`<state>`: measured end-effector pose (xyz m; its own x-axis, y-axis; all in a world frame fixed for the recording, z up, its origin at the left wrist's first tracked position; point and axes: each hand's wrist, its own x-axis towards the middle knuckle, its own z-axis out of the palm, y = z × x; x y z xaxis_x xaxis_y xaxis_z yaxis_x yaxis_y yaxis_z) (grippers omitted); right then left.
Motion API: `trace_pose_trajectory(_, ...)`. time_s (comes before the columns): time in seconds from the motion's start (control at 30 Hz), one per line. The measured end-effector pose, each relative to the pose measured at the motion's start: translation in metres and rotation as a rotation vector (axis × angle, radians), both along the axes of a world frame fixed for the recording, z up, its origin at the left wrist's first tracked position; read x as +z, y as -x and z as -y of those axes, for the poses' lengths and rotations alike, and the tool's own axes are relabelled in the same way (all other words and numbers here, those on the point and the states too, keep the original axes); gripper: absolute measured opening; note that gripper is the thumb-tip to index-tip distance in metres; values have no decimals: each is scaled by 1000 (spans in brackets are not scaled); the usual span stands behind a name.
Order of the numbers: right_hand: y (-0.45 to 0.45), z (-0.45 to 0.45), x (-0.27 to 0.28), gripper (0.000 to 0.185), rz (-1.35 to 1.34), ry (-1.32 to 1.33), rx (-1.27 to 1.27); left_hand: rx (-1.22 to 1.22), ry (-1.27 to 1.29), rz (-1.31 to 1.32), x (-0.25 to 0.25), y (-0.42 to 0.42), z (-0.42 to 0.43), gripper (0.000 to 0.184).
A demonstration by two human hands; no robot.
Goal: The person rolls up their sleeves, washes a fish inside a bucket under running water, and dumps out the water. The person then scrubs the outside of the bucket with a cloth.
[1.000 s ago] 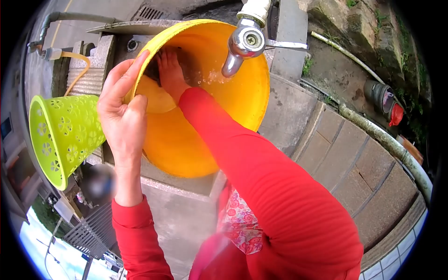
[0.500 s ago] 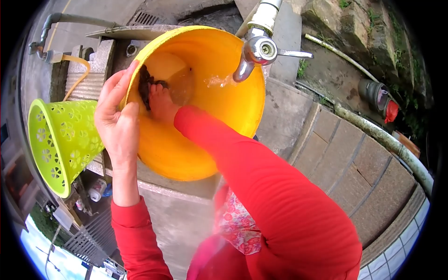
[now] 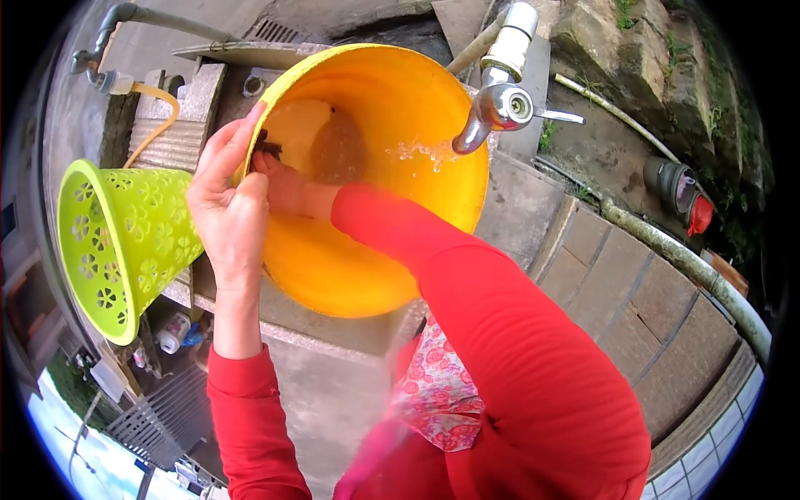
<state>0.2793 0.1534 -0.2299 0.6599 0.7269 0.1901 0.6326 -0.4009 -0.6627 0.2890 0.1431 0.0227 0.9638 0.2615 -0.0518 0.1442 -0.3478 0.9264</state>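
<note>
A large yellow bucket (image 3: 417,92) is tilted so that its mouth faces me. My left hand (image 3: 229,204) is closed on its left rim, thumb bent over the edge. Inside, my right hand (image 3: 290,187) presses a dark, crumpled cloth-like thing (image 3: 269,148) against the left inner wall; the rim and left hand hide part of it. From the metal tap (image 3: 500,107) at the upper right, water (image 3: 425,153) runs into the bucket.
A green basket (image 3: 154,225) with flower-shaped holes lies on its side at the left. Behind it, a yellowish hose (image 3: 171,112) hangs from a pipe tap. Stone slabs (image 3: 625,275) and a long pipe (image 3: 667,242) lie to the right, near a dark bucket (image 3: 669,179).
My right hand has shifted with the dark cloth-like thing closer to the left rim, where more of it is hidden. The whole view has shifted slightly; my left hand keeps its grip.
</note>
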Motion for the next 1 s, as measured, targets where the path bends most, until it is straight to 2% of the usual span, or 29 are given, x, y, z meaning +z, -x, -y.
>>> trace_pose_trajectory(0.03,-17,-1,-3,46,116,11,-70,-16,-30,6,-1,0,1,61)
trace_pose_trajectory(0.1,-42,20,-22,49,564,272,-84,-47,-89,23,-2,-1,4,61)
trace_pose_trajectory(0.2,-60,53,-10,51,467,739,-107,-57,-82,9,-4,2,2,61)
trace_pose_trajectory(0.23,-62,57,-14,52,459,914,-32,-59,-54,-8,-3,1,1,61)
trace_pose_trajectory(0.3,-56,66,-21,51,308,865,-130,-96,-100,14,1,2,-2,61)
trace_pose_trajectory(0.37,-42,68,-29,52,249,1030,-177,-93,-111,22,-1,10,-8,61)
trace_pose_trajectory(0.4,-34,70,-29,52,220,1117,-199,-82,-39,30,-1,12,-11,62)
trace_pose_trajectory(0.47,-15,67,-28,54,-141,1217,-58,-68,-57,32,-5,16,-17,61)
trace_pose_trajectory(0.53,14,41,-29,52,-469,1254,-170,-84,-78,27,-6,16,-19,60)
trace_pose_trajectory(0.6,31,6,-34,55,-825,986,63,-36,-23,30,-6,18,-19,58)
trace_pose_trajectory(0.63,27,3,-5,46,-871,722,113,-15,4,30,-7,19,-19,58)
trace_pose_trajectory(0.7,6,-22,9,36,-982,305,-54,21,71,20,-6,20,-25,56)
trace_pose_trajectory(0.77,-22,-47,18,37,-1232,-184,-521,64,79,-12,-7,20,-29,56)
trace_pose_trajectory(0.83,-46,-51,21,42,-1424,-1264,-949,90,56,-42,-8,23,-32,56)
trace_pose_trajectory(1.0,-34,-42,28,43,-1254,-954,-836,-30,-16,-20,-4,16,-20,57)
